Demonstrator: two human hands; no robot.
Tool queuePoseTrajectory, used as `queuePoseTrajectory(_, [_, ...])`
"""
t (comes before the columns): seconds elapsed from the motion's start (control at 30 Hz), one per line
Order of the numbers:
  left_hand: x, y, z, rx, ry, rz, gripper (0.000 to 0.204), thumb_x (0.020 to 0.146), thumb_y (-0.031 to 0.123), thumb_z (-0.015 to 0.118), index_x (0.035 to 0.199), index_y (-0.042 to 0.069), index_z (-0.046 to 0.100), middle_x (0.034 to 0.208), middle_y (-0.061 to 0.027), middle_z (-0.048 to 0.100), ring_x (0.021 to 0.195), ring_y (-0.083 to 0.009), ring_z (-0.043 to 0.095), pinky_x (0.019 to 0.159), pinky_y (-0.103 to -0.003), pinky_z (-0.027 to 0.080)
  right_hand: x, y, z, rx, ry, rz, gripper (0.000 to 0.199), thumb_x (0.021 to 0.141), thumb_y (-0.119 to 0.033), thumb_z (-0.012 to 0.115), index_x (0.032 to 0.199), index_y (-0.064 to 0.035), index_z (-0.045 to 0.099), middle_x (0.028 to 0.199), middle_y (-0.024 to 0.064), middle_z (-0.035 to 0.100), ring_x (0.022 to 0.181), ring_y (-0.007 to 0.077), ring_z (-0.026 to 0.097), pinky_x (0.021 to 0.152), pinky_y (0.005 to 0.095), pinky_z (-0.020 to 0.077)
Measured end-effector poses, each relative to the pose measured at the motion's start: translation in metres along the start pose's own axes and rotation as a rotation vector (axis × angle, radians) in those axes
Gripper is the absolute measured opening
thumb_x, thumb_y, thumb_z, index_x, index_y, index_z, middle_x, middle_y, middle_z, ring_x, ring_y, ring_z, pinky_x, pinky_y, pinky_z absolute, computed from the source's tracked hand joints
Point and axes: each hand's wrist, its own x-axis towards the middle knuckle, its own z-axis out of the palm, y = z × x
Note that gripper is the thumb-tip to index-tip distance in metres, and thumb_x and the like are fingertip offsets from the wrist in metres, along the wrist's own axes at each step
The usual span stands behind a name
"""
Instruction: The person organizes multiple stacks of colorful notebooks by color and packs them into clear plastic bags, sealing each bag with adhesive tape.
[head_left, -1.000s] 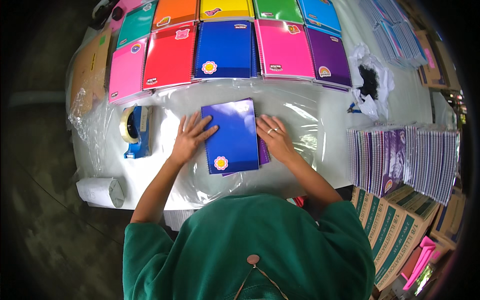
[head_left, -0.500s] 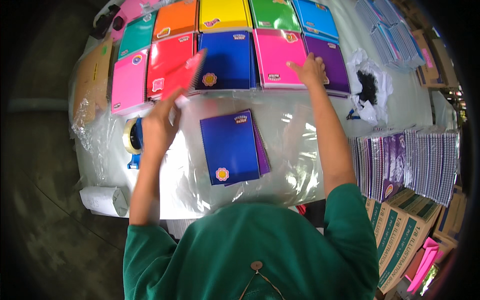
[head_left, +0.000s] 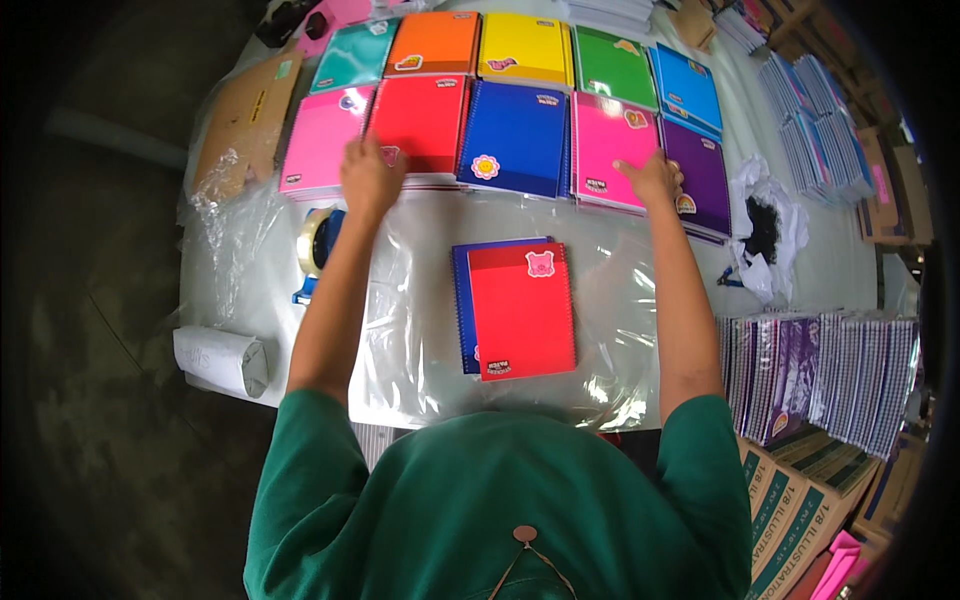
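At the near middle of the tabletop (head_left: 880,275), on a sheet of clear plastic film (head_left: 420,310): one small stack of spiral notebooks, a red notebook (head_left: 523,312) with a pink sticker lying on top of a blue notebook (head_left: 460,300) whose left edge shows beneath. Neither hand touches this stack.

Along the far edge: two rows of notebook piles sorted by colour. Front row, left to right: pink pile (head_left: 320,140), red pile (head_left: 422,122), blue pile (head_left: 516,138), magenta pile (head_left: 612,148), purple pile (head_left: 697,178). Back row: teal, orange, yellow, green, light blue.

Left hand (head_left: 370,172): extended far forward, fingers spread and open, resting on the near corner of the red pile where it meets the pink pile. Nothing clamped.

Right hand (head_left: 652,178): extended likewise, well apart from the left, fingers flat on the near edge of the magenta pile, beside the purple pile. Whether it has pinched a cover cannot be told.

Left edge: tape dispenser (head_left: 316,240), partly behind the left forearm; a white paper roll (head_left: 222,358) at the near left corner; a flattened cardboard piece (head_left: 240,125).

Right edge: upright batches of wrapped notebooks (head_left: 815,375); cartons below.

Judged step: picking further colours from the sorted piles for the stack on the film. The next move would call for lifting single top copies cleanly, one per hand, and laying them squarely on the red notebook, spirals aligned.
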Motion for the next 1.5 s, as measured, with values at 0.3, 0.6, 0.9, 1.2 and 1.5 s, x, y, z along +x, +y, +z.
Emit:
queuePoseTrajectory(0.3, [0.048,-0.064,0.01,0.235,-0.221,0.001,0.022,0.082,0.02,0.053,0.096,0.003,0.049,0.074,-0.0223,0.064,0.071,-0.0381,0.064,0.061,-0.047,0.053,0.003,0.018,-0.014,0.465,0.319,-0.169,0.041,0.075,-0.016,0.073,0.109,0.0008,0.057,0.103,0.0178,0.061,0.1,0.0245,0.057,0.084,0.0319,0.0449])
queuePoseTrajectory(0.6, [-0.072,0.01,-0.083,-0.58,0.01,0.507,0.042,0.077,0.008,0.06,0.118,0.015,0.058,0.1,-0.0061,0.06,0.093,-0.0213,0.056,0.08,-0.033,0.044,-0.125,0.007,-0.161,1.892,-0.043,-0.572,0.03,0.089,-0.01,0.055,0.117,-0.0025,0.048,0.113,0.0073,0.056,0.1,0.0157,0.055,0.087,0.0319,0.0445])
queuePoseTrajectory(0.9, [-0.092,0.034,-0.096,-0.236,-0.464,0.427,0.054,0.064,-0.004,0.055,0.114,0.014,0.059,0.109,-0.0051,0.058,0.099,-0.025,0.054,0.088,-0.04,0.039,-0.204,0.061,0.04,0.625,-0.401,-0.385,0.035,0.071,-0.013,0.074,0.098,-0.0016,0.053,0.085,0.0121,0.052,0.083,0.024,0.051,0.074,0.0358,0.0436])
queuePoseTrajectory(1.2, [0.198,-0.03,0.063,-0.39,-0.044,0.166,0.044,0.088,0.023,0.052,0.125,0.0,0.047,0.108,-0.0237,0.058,0.104,-0.038,0.054,0.089,-0.041,0.043,0.051,-0.139,0.031,0.95,0.086,-0.642,0.032,0.082,-0.016,0.062,0.11,-0.0001,0.059,0.094,0.0167,0.065,0.086,0.027,0.065,0.078,0.0342,0.0499])
queuePoseTrajectory(1.5, [0.223,-0.063,0.102,0.139,-0.325,-0.144,0.041,0.085,0.034,0.05,0.103,-0.003,0.05,0.095,-0.0272,0.061,0.093,-0.0411,0.06,0.082,-0.049,0.048,0.086,-0.244,0.075,0.001,-0.089,-0.31,0.089,0.074,-0.053,0.062,0.135,0.0055,0.032,0.144,0.0281,0.022,0.134,0.0447,0.017,0.107,0.0558,0.0144])
